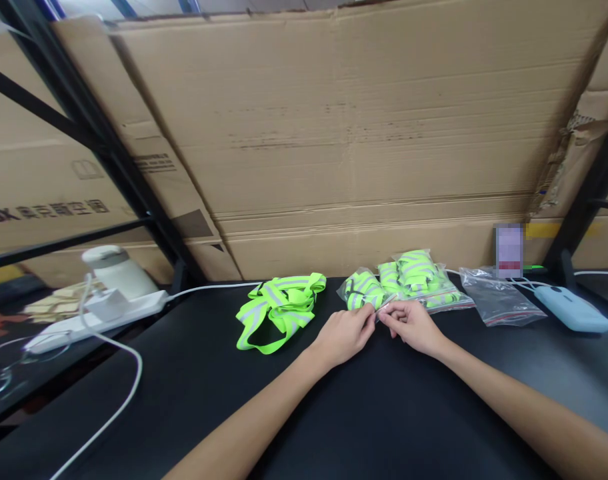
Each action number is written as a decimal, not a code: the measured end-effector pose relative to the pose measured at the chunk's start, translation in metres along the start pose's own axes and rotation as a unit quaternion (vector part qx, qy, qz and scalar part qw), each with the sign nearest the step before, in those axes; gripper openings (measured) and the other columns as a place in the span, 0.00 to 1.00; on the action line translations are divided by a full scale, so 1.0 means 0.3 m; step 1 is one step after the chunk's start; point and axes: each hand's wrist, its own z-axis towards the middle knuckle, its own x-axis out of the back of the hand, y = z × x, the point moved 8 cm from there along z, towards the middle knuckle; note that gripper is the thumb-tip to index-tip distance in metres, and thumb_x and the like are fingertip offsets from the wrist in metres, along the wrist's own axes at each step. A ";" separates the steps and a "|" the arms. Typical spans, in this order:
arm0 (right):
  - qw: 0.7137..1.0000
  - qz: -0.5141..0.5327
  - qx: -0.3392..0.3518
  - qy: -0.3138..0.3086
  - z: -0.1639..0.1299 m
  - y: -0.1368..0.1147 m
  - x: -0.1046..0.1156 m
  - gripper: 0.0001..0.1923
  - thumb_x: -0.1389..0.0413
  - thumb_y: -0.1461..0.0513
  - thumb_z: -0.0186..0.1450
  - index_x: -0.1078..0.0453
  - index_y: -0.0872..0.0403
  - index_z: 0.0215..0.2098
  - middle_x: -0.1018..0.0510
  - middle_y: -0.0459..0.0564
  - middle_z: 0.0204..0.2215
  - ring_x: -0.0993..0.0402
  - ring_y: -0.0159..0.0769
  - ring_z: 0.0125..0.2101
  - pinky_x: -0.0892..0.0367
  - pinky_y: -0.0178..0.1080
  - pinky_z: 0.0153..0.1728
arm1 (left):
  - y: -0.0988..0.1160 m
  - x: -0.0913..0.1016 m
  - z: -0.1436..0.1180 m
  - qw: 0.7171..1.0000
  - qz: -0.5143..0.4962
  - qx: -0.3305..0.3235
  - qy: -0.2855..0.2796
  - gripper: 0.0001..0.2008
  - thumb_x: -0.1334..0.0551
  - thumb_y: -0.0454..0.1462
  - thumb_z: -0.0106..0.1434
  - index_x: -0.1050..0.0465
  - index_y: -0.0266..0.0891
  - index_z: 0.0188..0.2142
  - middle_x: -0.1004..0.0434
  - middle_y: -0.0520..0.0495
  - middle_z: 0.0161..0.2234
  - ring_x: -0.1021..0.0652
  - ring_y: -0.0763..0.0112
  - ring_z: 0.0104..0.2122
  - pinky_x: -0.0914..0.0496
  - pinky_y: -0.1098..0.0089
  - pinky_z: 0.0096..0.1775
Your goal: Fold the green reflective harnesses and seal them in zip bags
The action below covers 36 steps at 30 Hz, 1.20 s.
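My left hand (345, 333) and my right hand (415, 325) meet at the top edge of a clear zip bag (340, 289), both with thumb and fingers pinched on it. Inside that bag lies a folded neon-green reflective strap (367, 285) with grey stripes and a black piece. Just behind my right hand, more filled zip bags (418, 272) with green straps lie in a heap. To the left of my hands a loose green reflective strap (277, 308) rests in a tangle on the black table (209, 380).
A flat clear zip bag (504, 303), a light-blue power bank (574, 309) and a propped phone (509, 250) are at the right. Cardboard (359, 133) walls the back. At left are a white power strip (99, 323), a pale bottle (119, 270) and a trailing white cable (138, 367).
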 end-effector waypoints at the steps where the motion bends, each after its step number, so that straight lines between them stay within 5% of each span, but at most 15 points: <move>1: 1.000 -0.005 0.004 0.000 0.000 -0.001 -0.001 0.14 0.42 0.51 0.66 0.25 0.54 0.35 0.31 0.41 0.17 0.38 0.29 0.16 0.42 0.33 0.20 | -0.001 -0.001 0.001 1.000 -0.003 0.002 0.000 0.09 0.49 0.38 0.73 0.32 0.43 0.40 0.20 0.48 0.30 0.18 0.61 0.29 0.35 0.69 0.29; 14: 0.994 -0.081 0.067 -0.043 -0.008 -0.040 -0.014 0.12 0.49 0.62 0.66 0.31 0.53 0.25 0.31 0.42 0.19 0.37 0.31 0.22 0.44 0.34 0.26 | 0.020 -0.003 -0.007 0.991 -0.132 -0.019 0.029 0.07 0.48 0.35 0.69 0.33 0.42 0.35 0.30 0.54 0.23 0.28 0.71 0.21 0.40 0.72 0.27; 21: 0.989 -0.098 0.107 -0.026 0.001 -0.057 -0.017 0.13 0.51 0.65 0.63 0.42 0.52 0.20 0.38 0.41 0.19 0.42 0.31 0.23 0.45 0.35 0.28 | 0.033 -0.006 -0.001 0.974 -0.217 -0.042 0.045 0.07 0.47 0.36 0.68 0.36 0.41 0.32 0.39 0.57 0.21 0.36 0.75 0.20 0.43 0.74 0.26; 28: 0.979 -0.122 0.158 -0.037 -0.023 -0.089 -0.025 0.11 0.50 0.68 0.56 0.46 0.52 0.18 0.29 0.45 0.26 0.32 0.33 0.29 0.40 0.34 0.32 | -0.053 0.045 -0.002 0.954 -0.275 -0.006 0.119 0.15 0.53 0.39 0.73 0.44 0.42 0.28 0.42 0.58 0.20 0.38 0.75 0.21 0.42 0.74 0.26; 36: 0.962 -0.200 0.169 0.075 -0.050 -0.113 0.027 0.09 0.47 0.66 0.59 0.43 0.50 0.26 0.34 0.40 0.23 0.39 0.30 0.23 0.43 0.33 0.27 | -0.025 0.083 -0.036 0.946 -0.272 -0.007 0.174 0.12 0.44 0.39 0.71 0.34 0.40 0.30 0.36 0.57 0.21 0.34 0.76 0.21 0.40 0.74 0.27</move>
